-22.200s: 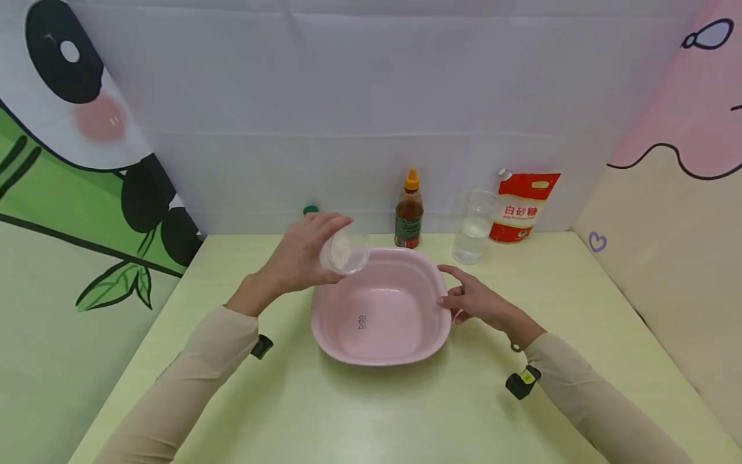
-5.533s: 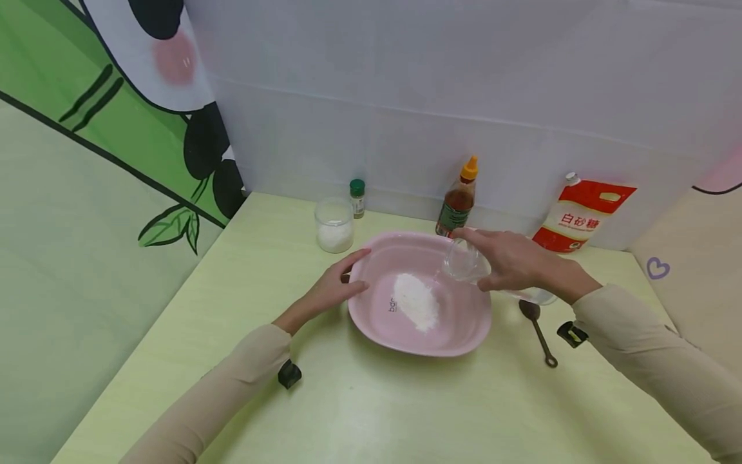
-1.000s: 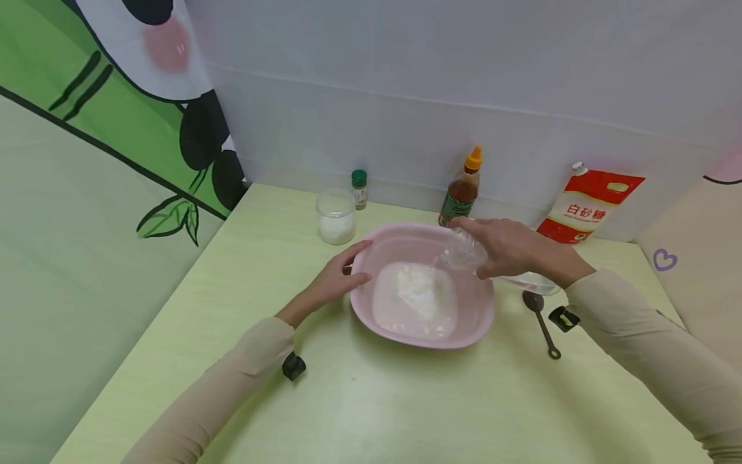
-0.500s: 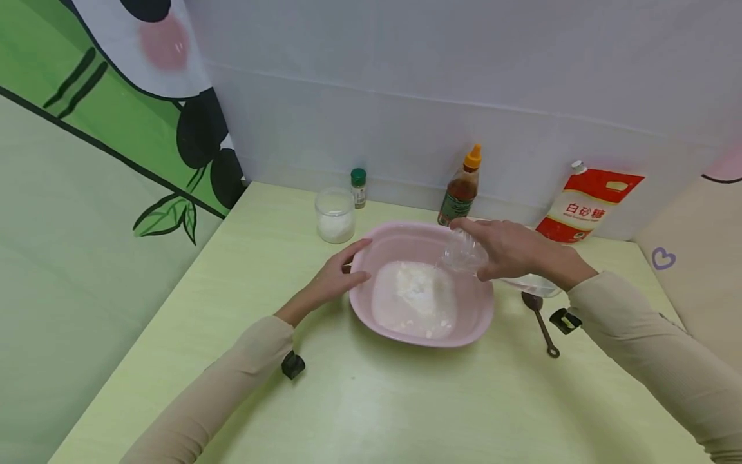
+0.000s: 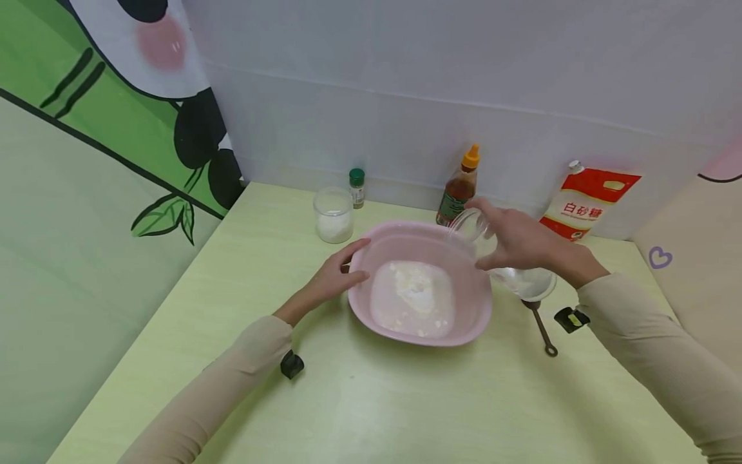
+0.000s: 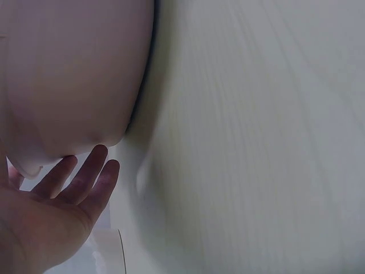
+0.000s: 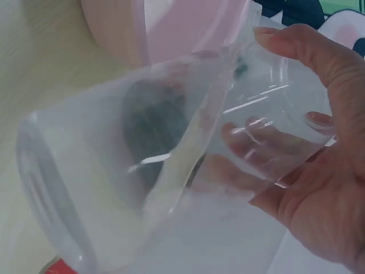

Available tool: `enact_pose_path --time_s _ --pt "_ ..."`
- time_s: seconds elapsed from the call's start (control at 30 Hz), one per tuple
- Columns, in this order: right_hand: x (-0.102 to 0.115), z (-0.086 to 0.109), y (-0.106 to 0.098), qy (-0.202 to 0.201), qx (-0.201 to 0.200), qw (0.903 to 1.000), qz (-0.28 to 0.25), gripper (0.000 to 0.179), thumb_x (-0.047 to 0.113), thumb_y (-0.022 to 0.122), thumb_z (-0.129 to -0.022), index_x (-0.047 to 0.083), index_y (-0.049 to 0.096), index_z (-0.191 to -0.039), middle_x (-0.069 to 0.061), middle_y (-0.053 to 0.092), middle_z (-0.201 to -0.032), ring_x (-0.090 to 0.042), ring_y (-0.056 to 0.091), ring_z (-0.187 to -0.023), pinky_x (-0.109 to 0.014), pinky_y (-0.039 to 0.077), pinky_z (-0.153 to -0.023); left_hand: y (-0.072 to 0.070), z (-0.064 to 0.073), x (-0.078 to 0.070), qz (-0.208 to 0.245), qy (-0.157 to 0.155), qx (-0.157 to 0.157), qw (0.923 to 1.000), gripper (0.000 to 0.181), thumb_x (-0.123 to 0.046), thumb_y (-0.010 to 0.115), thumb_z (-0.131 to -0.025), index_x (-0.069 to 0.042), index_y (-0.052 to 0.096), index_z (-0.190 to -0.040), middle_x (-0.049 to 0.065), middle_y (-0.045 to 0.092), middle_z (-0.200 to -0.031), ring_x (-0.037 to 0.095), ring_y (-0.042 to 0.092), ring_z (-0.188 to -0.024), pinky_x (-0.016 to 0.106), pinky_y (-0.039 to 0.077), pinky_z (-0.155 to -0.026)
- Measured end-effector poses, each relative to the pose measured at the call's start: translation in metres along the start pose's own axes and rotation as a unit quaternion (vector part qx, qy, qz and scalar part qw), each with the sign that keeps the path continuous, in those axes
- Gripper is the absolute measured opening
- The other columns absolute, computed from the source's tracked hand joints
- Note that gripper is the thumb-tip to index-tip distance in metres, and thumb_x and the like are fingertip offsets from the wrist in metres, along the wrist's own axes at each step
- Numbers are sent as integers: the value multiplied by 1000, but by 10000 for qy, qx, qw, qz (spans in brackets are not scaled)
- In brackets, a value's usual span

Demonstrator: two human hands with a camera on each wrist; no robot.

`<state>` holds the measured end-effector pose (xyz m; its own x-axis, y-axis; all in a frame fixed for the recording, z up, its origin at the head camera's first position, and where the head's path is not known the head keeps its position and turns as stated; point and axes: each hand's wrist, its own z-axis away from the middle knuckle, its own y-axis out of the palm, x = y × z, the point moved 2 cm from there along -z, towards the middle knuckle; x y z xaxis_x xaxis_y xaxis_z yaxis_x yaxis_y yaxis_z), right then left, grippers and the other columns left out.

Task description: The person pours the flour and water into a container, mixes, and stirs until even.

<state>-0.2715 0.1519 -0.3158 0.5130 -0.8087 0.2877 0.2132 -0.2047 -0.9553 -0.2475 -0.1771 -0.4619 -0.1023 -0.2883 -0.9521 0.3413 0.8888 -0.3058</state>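
Observation:
A pink basin (image 5: 478,316) stands on the table with milky liquid and a clump of white powder (image 5: 416,291) in it. My left hand (image 5: 332,278) grips its left rim, thumb on the inner side; the left wrist view shows fingers (image 6: 85,177) against the outer wall. My right hand (image 5: 524,240) holds a clear carafe (image 5: 526,281) by its neck, tilted, its mouth over the basin's right rim. No stream is visible from the mouth. In the right wrist view a slanted line inside the carafe (image 7: 85,171) looks like a liquid surface.
A clear cup with white powder (image 5: 334,224) and a small green-capped jar (image 5: 357,190) stand at back left. Behind the basin is an orange-capped sauce bottle (image 5: 458,193). A red and white sugar pouch (image 5: 585,205) leans at the back right; a dark spoon (image 5: 543,332) lies below it.
Earlier my left hand tipped a powder cup over the basin; it now stands at back left. Liquid has since spread around the powder. Just now my right hand has raised the carafe's mouth slightly.

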Motion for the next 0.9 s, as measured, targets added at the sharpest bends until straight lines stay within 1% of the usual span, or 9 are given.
enact_pose_path --time_s 0.13,0.23,0.37,0.43,0.53,0.7,0.8,0.9 --pt "-11 7 -8 160 -383 9984 -384 100 30 89 -72 17 28 -150 -15 66 -119 -33 66 -100 -50 60 -79 0 0 -2 6 -7 -4 10000 71 -12 62 -94 -19 31 -158 12 30 -163 39 51 -133 45 56 -98" --pt "-20 12 -12 245 -709 9945 -729 102 32 89 -73 15 25 -151 -18 63 -124 -38 67 -99 -56 58 -84 0 0 -3 10 -47 -15 10000 71 -12 62 -95 -20 31 -157 11 30 -163 39 51 -133 46 55 -99" --pt "-36 18 -14 491 -1173 9854 -1134 104 31 88 -74 16 21 -152 -21 60 -129 -44 66 -102 -62 55 -89 0 1 -3 7 -101 -11 9999 71 -13 62 -95 -21 31 -157 10 31 -163 38 52 -133 46 55 -99" --pt "-44 20 -15 609 -1453 9797 -1237 105 29 88 -75 17 20 -153 -22 59 -130 -45 65 -103 -63 54 -90 0 1 -3 13 -84 -6 10000 71 -13 62 -95 -20 31 -158 11 30 -163 39 51 -133 45 55 -99" --pt "-55 21 -17 805 -1907 9683 -1396 107 29 88 -75 18 17 -154 -22 58 -131 -46 64 -104 -64 54 -90 -1 2 -4 24 -31 12 10000 71 -13 62 -94 -18 30 -158 13 30 -163 40 51 -133 45 55 -99" --pt "-70 19 -17 1217 -2547 9430 -1765 106 31 86 -77 21 15 -155 -23 55 -136 -45 61 -113 -59 55 -90 -1 3 -5 52 -19 14 10000 72 -14 62 -94 -16 29 -158 14 29 -163 40 51 -133 44 56 -99" --pt "-78 16 -15 1441 -2818 9274 -1994 105 33 84 -79 22 14 -155 -24 48 -142 -45 52 -122 -62 54 -91 0 3 -4 49 -52 12 10000 72 -13 62 -95 -17 29 -158 14 29 -163 40 51 -133 43 56 -98" --pt "-85 12 -10 1586 -3068 9139 -2133 103 33 83 -79 22 14 -155 -23 46 -144 -45 52 -122 -66 52 -90 1 3 -5 -7 -61 14 10000 71 -13 61 -95 -17 29 -158 14 28 -163 40 50 -133 44 55 -99"
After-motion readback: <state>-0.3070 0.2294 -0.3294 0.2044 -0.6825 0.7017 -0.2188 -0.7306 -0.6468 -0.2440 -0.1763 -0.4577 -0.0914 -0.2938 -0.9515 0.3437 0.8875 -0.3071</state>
